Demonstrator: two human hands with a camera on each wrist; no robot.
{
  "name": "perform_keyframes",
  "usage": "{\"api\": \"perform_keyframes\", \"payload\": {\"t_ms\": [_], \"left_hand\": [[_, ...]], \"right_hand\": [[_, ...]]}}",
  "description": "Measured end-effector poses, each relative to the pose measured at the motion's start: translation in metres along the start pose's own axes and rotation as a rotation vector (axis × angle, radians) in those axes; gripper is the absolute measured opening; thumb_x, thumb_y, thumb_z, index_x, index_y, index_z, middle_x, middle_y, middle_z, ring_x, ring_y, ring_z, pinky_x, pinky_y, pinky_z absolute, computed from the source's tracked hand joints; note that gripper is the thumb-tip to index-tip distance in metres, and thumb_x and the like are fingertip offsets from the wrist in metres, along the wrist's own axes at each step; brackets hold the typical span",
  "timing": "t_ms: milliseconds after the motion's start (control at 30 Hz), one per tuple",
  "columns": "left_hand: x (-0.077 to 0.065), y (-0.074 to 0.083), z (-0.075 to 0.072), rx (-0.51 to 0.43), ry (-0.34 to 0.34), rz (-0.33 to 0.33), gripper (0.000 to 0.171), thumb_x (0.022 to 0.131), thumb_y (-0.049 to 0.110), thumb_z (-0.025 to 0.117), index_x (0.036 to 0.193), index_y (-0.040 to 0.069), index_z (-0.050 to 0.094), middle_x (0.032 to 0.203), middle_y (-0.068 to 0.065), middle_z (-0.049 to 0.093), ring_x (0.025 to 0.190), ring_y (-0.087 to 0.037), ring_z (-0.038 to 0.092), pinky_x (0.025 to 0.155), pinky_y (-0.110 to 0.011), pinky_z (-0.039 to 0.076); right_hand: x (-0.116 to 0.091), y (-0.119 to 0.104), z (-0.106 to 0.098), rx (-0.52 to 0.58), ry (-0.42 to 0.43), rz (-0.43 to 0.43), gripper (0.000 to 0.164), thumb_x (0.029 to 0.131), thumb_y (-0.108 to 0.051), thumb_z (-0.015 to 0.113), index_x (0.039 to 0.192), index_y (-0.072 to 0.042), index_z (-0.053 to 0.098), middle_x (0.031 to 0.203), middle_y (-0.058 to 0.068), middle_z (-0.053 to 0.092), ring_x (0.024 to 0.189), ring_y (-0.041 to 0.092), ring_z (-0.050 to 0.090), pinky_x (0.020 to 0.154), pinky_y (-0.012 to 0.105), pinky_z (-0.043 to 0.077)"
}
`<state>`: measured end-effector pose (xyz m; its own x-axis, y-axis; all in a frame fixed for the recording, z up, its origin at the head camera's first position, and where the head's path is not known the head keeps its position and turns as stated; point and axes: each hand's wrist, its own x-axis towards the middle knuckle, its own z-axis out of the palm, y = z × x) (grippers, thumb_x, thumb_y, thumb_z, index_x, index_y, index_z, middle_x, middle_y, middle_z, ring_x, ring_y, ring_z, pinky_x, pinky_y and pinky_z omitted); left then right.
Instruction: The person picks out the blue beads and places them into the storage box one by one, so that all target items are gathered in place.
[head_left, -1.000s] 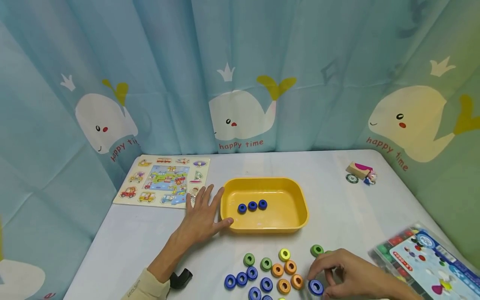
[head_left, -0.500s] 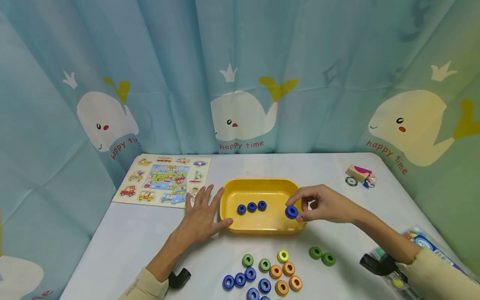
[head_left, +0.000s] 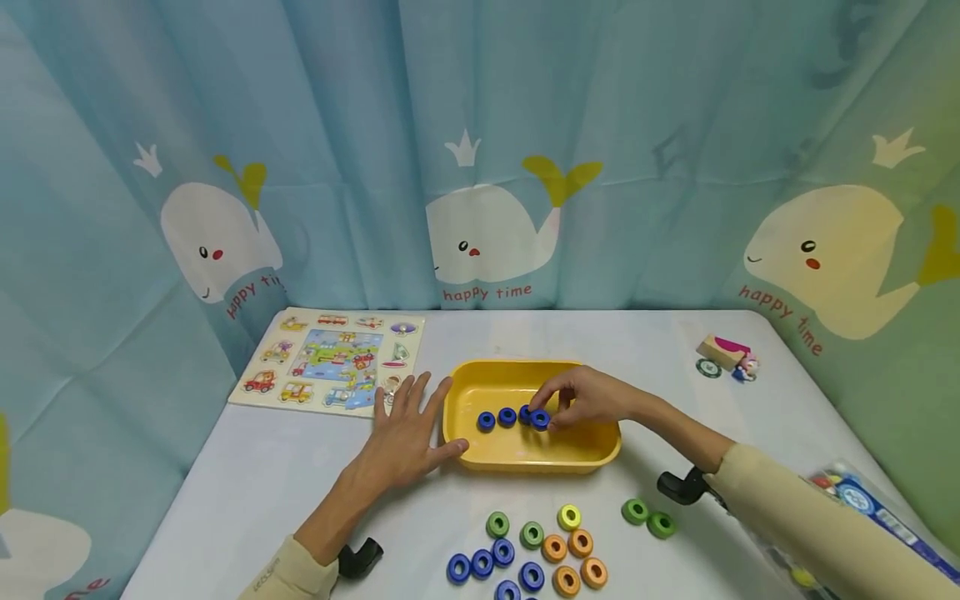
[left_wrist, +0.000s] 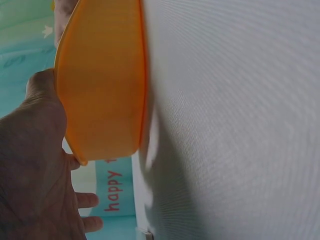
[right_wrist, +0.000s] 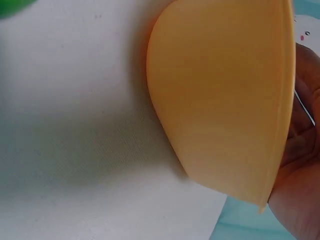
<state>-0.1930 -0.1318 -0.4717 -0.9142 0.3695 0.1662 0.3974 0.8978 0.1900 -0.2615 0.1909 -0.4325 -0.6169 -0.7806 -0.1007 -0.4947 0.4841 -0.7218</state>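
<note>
A yellow tray (head_left: 525,464) stands mid-table, with three blue rings (head_left: 507,417) in a row on its floor. Over its inside, my right hand (head_left: 588,396) pinches another blue ring (head_left: 540,419) between thumb and fingers, at the right end of that row and partly covering the last ring. Whether the held ring touches the floor I cannot tell. My left hand (head_left: 405,437) rests with fingers spread at the tray's left rim. In the left wrist view its thumb lies against the tray wall (left_wrist: 102,85). The right wrist view shows the tray's outer side (right_wrist: 225,95), hiding the right fingertips.
Nearer the front lie several blue rings (head_left: 482,564), orange rings (head_left: 566,581), green rings (head_left: 636,511) and a yellow ring (head_left: 569,517). A puzzle board (head_left: 337,362) sits back left. Small toys (head_left: 726,354) lie back right; a plastic bead box (head_left: 862,496) is partly under the right sleeve.
My right hand has picked up a blue ring from the front right of the table and carried it left and away into the tray. The left hand has stayed at the rim.
</note>
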Motion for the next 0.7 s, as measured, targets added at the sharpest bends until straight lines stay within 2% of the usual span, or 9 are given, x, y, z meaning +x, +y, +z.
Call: {"api": "perform_keyframes", "payload": {"t_ms": [100, 233, 500, 700], "left_hand": [[0.0, 0.0, 0.0, 0.007, 0.006, 0.0, 0.091, 0.078, 0.075, 0.045, 0.15, 0.028, 0.016, 0.151, -0.013, 0.021, 0.136, -0.036, 0.017, 0.1, -0.066, 0.003], [0.0, 0.0, 0.001, 0.007, -0.018, -0.005, 0.091, 0.078, 0.076, 0.043, 0.15, 0.029, 0.013, 0.151, -0.013, 0.019, 0.136, -0.036, 0.015, 0.1, -0.066, 0.001], [0.001, 0.0, 0.002, 0.008, -0.019, -0.012, 0.091, 0.078, 0.076, 0.043, 0.15, 0.029, 0.014, 0.151, -0.013, 0.019, 0.136, -0.036, 0.016, 0.1, -0.066, 0.001], [0.001, 0.0, 0.002, 0.005, -0.014, -0.01, 0.091, 0.078, 0.075, 0.044, 0.15, 0.028, 0.014, 0.151, -0.013, 0.02, 0.136, -0.036, 0.016, 0.1, -0.066, 0.001]], "right_hand": [[0.005, 0.0, 0.002, -0.029, -0.036, -0.025, 0.026, 0.08, -0.018, 0.074, 0.104, -0.023, 0.071, 0.099, -0.012, 0.066, 0.059, 0.012, 0.056, 0.054, 0.024, 0.047], [0.009, 0.0, 0.006, -0.041, -0.099, -0.043, 0.024, 0.079, -0.019, 0.076, 0.102, -0.022, 0.072, 0.097, -0.012, 0.067, 0.055, 0.011, 0.052, 0.052, 0.021, 0.045], [0.016, 0.002, 0.01, -0.011, -0.201, -0.031, 0.025, 0.079, -0.015, 0.074, 0.104, -0.02, 0.073, 0.092, -0.01, 0.069, 0.055, 0.014, 0.051, 0.052, 0.02, 0.043], [0.017, 0.003, 0.012, -0.008, -0.229, -0.015, 0.027, 0.078, -0.015, 0.076, 0.104, -0.021, 0.073, 0.091, -0.01, 0.069, 0.06, 0.012, 0.053, 0.053, 0.021, 0.044]]}}
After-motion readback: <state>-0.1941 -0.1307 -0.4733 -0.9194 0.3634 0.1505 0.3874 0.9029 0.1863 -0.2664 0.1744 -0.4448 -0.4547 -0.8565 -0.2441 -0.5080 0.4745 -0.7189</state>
